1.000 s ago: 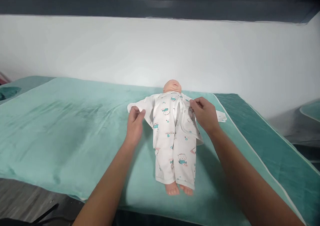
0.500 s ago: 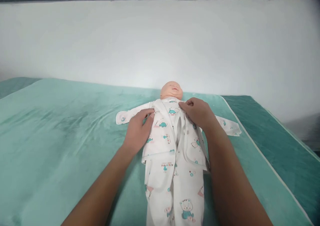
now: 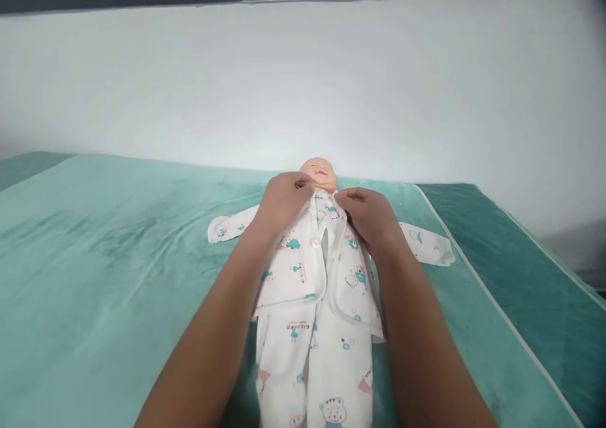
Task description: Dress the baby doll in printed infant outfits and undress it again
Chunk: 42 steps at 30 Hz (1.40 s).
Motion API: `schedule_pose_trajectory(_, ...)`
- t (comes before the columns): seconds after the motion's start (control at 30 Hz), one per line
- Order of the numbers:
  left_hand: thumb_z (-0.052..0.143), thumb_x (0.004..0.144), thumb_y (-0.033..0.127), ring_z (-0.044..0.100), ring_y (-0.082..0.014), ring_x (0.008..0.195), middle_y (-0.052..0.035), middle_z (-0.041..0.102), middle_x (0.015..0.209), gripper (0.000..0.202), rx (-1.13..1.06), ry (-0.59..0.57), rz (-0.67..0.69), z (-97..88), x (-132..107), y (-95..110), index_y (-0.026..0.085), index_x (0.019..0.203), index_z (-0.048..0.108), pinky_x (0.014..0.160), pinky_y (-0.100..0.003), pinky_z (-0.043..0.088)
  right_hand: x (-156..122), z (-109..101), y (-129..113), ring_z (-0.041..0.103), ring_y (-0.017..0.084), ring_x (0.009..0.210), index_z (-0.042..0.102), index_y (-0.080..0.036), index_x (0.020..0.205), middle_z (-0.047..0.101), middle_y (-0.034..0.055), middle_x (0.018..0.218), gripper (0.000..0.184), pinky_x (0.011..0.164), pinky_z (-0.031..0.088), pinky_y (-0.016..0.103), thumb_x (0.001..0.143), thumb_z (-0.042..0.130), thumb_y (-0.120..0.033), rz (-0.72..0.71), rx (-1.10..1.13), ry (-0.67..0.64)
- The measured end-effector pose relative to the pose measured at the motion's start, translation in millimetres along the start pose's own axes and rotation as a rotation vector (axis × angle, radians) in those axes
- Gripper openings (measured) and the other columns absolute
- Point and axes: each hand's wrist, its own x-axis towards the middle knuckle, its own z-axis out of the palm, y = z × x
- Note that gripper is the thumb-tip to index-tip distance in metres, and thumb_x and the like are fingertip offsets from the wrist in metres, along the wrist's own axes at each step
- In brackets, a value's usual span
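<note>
A baby doll (image 3: pixel 320 170) lies on its back, its head toward the wall. It wears a white printed jacket (image 3: pixel 293 270) with buttons on its front edge and matching trousers (image 3: pixel 338 377). Just below the chin, my left hand (image 3: pixel 286 197) pinches the jacket's front edge at the collar. On the other side of the neck, my right hand (image 3: pixel 369 213) has its fingers closed on the opposite front edge. Between the hands the jacket front hangs apart, showing a printed layer beneath. Both sleeves stretch out sideways, partly hidden by my hands.
A light green sheet (image 3: pixel 118 257) with wrinkles on its left side lies under the doll. Darker green fabric (image 3: pixel 511 257) shows beyond its right edge. A white wall (image 3: pixel 303 81) rises behind the doll's head, with a dark band along the top.
My left hand has moved up and right from the jacket's chest to the collar and closed on its edge. The jacket's left-hand front panel has shifted, baring its buttons.
</note>
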Motion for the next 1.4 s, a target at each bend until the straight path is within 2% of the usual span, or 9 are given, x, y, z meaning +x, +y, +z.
schedule_pose_trajectory(0.1, 0.058, 0.079, 0.025, 0.062, -0.0186, 0.077, -0.0028, 0.070, 0.080, 0.014, 0.017, -0.070, -0.058, 5.9, 4, -2, 0.020, 0.074, 0.070, 0.074, -0.033, 0.047, -2, -1, -4, 0.059, 0.017, 0.066, 0.071, -0.017, 0.079, 0.070, 0.0053, 0.077, 0.024, 0.054, 0.041, 0.026, 0.069, 0.067, -0.039, -0.024, -0.196, 0.018)
schedule_pose_trajectory(0.2, 0.060, 0.079, 0.025, 0.061, -0.0178, 0.075, -0.0037, 0.070, 0.083, 0.011, 0.004, -0.059, -0.103, 10.8, 4, -4, 0.019, 0.074, 0.067, 0.074, -0.033, 0.047, -2, 0, -4, 0.061, 0.018, 0.069, 0.073, -0.019, 0.081, 0.072, 0.0044, 0.079, 0.024, 0.057, 0.042, 0.026, 0.071, 0.067, -0.039, -0.022, -0.213, 0.018)
schedule_pose_trajectory(0.33, 0.061, 0.079, 0.022, 0.060, -0.0158, 0.075, -0.0034, 0.069, 0.082, 0.008, -0.062, -0.032, -0.096, 11.9, 7, -7, 0.017, 0.073, 0.063, 0.075, -0.031, 0.046, -1, 4, -1, 0.062, 0.017, 0.072, 0.074, -0.019, 0.083, 0.072, 0.0032, 0.081, 0.025, 0.060, 0.045, 0.026, 0.070, 0.068, -0.039, 0.001, -0.054, 0.026)
schedule_pose_trajectory(0.47, 0.060, 0.079, 0.025, 0.058, -0.0139, 0.071, -0.0023, 0.067, 0.077, 0.009, -0.265, -0.024, -0.103, 12.3, 8, -3, 0.017, 0.076, 0.063, 0.070, -0.028, 0.045, -1, 8, 1, 0.064, 0.017, 0.078, 0.074, -0.018, 0.087, 0.072, 0.0026, 0.087, 0.028, 0.069, 0.050, 0.027, 0.068, 0.071, -0.039, -0.027, 0.178, 0.034)
schedule_pose_trajectory(0.6, 0.061, 0.077, 0.026, 0.052, -0.0117, 0.063, -0.0009, 0.062, 0.070, 0.010, -0.350, -0.047, -0.098, 17.8, 7, -3, 0.017, 0.074, 0.062, 0.062, -0.026, 0.040, 2, 11, 7, 0.065, 0.017, 0.080, 0.074, -0.020, 0.088, 0.072, 0.0019, 0.088, 0.028, 0.072, 0.051, 0.028, 0.068, 0.073, -0.040, -0.067, 0.265, 0.046)
schedule_pose_trajectory(0.73, 0.061, 0.077, 0.023, 0.052, -0.0117, 0.065, -0.0007, 0.062, 0.070, 0.008, -0.384, -0.080, -0.092, 21.9, 7, -11, 0.017, 0.072, 0.062, 0.064, -0.026, 0.040, 5, 13, 12, 0.065, 0.017, 0.078, 0.074, -0.020, 0.088, 0.072, 0.0015, 0.082, 0.028, 0.072, 0.052, 0.029, 0.067, 0.074, -0.038, -0.060, 0.326, -0.015)
schedule_pose_trajectory(1.13, 0.060, 0.080, 0.027, 0.057, -0.0132, 0.074, -0.0019, 0.065, 0.080, 0.011, -0.245, -0.089, -0.039, 19.0, 3, -10, 0.017, 0.074, 0.060, 0.070, -0.028, 0.041, 3, 11, 5, 0.054, 0.009, 0.061, 0.065, -0.018, 0.091, 0.064, -0.0010, 0.075, 0.032, 0.058, 0.044, 0.023, 0.063, 0.075, -0.031, -0.052, 0.155, -0.112)
schedule_pose_trajectory(1.27, 0.065, 0.077, 0.037, 0.056, -0.0138, 0.073, -0.0018, 0.065, 0.081, 0.020, -0.195, -0.092, -0.081, 18.4, -1, -4, 0.018, 0.076, 0.059, 0.065, -0.027, 0.040, -1, 12, -1, 0.051, 0.008, 0.058, 0.062, -0.018, 0.092, 0.062, -0.0015, 0.075, 0.030, 0.052, 0.040, 0.021, 0.066, 0.071, -0.031, -0.076, -0.027, -0.123)
schedule_pose_trajectory(1.4, 0.067, 0.073, 0.031, 0.059, -0.0143, 0.075, -0.0027, 0.067, 0.087, 0.017, -0.218, -0.095, -0.121, 20.0, -1, -5, 0.018, 0.082, 0.060, 0.064, -0.026, 0.041, -5, 13, -5, 0.049, 0.008, 0.056, 0.060, -0.018, 0.094, 0.059, -0.0035, 0.069, 0.031, 0.052, 0.038, 0.021, 0.066, 0.068, -0.029, -0.112, -0.132, -0.114)
